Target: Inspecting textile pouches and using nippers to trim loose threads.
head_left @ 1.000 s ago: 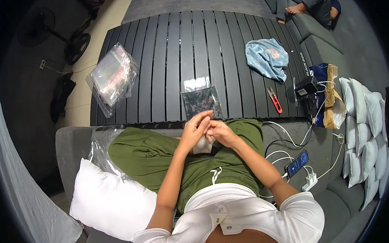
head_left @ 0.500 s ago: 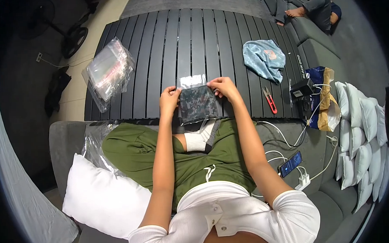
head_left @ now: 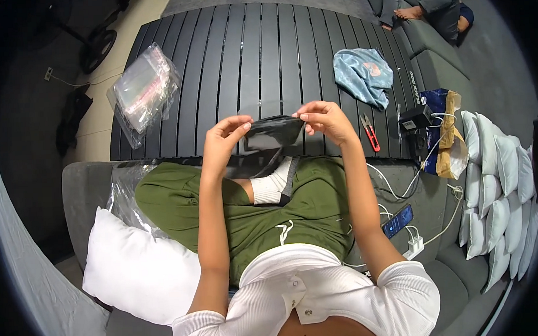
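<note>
A clear plastic bag (head_left: 272,134) with a dark folded item inside is held up at the near edge of the slatted table, above my crossed legs. Its top edge faces me, and glare covers much of its face. At the upper left corner my left hand (head_left: 225,140) pinches it between thumb and fingers. My right hand (head_left: 329,122) grips the opposite corner the same way. Red-handled thread snips (head_left: 371,135) lie on the table to the right of my right hand, and beyond them is a crumpled light blue cloth (head_left: 363,77).
A stack of clear bags (head_left: 145,92) lies on the left of the black table (head_left: 253,50). At its right edge are a black box (head_left: 416,120), a paper bag (head_left: 451,158) and cables. A phone (head_left: 397,221) rests on the couch; a white pillow (head_left: 139,267) is left. Another person sits far right.
Both hands have risen with the bag and tilted it, so its top edge now shows instead of its camouflage-patterned face. The view has shifted slightly.
</note>
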Demonstrator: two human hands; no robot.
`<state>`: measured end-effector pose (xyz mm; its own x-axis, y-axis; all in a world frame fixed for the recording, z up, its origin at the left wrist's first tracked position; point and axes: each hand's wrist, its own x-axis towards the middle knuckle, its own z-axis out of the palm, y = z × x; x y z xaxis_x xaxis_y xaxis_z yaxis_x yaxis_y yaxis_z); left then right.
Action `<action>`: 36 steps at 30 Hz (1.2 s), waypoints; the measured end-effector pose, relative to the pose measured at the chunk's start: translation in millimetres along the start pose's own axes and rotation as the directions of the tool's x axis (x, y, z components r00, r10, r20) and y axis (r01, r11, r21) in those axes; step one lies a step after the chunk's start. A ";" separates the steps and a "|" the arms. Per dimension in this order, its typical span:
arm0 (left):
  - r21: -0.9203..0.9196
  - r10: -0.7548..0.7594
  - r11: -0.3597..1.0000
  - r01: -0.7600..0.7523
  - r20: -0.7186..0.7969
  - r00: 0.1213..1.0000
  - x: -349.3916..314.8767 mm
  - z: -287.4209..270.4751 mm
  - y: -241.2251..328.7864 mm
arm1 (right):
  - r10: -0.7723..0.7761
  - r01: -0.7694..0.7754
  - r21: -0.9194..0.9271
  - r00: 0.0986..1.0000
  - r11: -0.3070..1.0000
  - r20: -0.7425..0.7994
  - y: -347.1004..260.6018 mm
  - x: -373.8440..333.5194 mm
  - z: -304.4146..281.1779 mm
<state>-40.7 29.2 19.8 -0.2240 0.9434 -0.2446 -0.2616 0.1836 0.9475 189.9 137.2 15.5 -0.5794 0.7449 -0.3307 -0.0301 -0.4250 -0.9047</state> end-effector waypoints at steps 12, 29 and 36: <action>0.237 0.053 0.970 -0.048 -0.016 0.998 -6.0 2.7 4.8 | -0.024 0.004 -0.191 0.994 0.982 -0.105 -6.4 -20.6 2.0; 0.363 -0.335 0.876 0.318 -0.018 0.942 86.5 -11.4 -59.5 | 0.131 -0.148 -0.060 0.967 0.987 -0.220 54.8 55.7 -26.2; 0.160 -0.269 0.947 0.278 -0.075 0.960 85.1 -10.7 -65.8 | 0.114 -0.122 -0.010 0.954 0.993 -0.278 58.2 67.9 -25.0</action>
<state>-52.6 94.5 -65.5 -0.2155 0.8358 -0.5050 -0.1595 0.4801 0.8626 169.2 175.9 -66.4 -0.3300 0.8049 -0.4932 0.0487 -0.5073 -0.8604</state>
